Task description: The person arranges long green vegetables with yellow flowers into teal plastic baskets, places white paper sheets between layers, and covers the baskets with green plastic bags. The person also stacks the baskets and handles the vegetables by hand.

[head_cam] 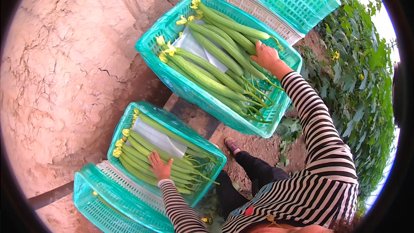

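My right hand [267, 56] is at the far upper side of a large green plastic crate [210, 103], its fingers around the stem end of a long green luffa gourd [241, 40]. Several more luffas lie there, yellow blossoms at their left ends and stems towards the right, some over a pale sheet [190, 43]. My left hand [160, 167] rests flat, fingers spread, on a row of luffas [139, 160] in a smaller-looking green crate [208, 147] at lower left. Another pale sheet [158, 134] lies among these luffas. Clear film lines both crates.
At lower left, a green crate [119, 208] holds a partly visible luffa. More green [291, 3] and white crates [258, 6] stand at the top. A cracked earthen wall [71, 55] fills the left; leafy vines [352, 87] grow on the right. My shoe [231, 144] is on soil between.
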Tool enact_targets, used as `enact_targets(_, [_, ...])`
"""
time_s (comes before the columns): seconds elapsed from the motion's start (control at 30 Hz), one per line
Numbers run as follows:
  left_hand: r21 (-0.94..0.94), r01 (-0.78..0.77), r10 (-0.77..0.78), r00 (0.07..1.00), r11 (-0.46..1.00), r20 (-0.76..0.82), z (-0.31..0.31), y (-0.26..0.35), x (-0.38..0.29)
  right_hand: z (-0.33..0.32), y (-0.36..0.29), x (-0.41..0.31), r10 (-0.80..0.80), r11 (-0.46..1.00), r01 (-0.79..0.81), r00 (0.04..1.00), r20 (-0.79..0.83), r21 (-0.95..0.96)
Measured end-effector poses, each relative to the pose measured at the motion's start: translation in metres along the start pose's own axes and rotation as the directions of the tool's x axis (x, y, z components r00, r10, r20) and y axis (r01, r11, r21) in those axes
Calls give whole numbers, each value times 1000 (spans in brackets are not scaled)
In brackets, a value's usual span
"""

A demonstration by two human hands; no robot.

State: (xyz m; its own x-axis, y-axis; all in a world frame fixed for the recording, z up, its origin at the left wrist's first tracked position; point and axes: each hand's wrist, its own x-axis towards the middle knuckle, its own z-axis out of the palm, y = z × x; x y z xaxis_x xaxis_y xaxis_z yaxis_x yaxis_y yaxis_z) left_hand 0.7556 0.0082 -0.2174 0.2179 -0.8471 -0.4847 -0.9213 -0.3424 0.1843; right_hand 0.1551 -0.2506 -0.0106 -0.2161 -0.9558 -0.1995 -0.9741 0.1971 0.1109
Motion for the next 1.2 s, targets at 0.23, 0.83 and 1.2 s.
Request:
enact_targets(0.23, [-12,-30,30,999,999,-13,1,-2,1,-28,23,-14,-59,902,80,996,-61,423])
enact_targets(0.83, [-60,16,-10,994,998,113,-9,-2,-5,74,-239,-302,-602,335,22,774,196,942])
enact_targets(1.2, [-51,-42,41,999,998,-19,0,-9,-2,263,-372,-281,-598,637,305,775,205,708])
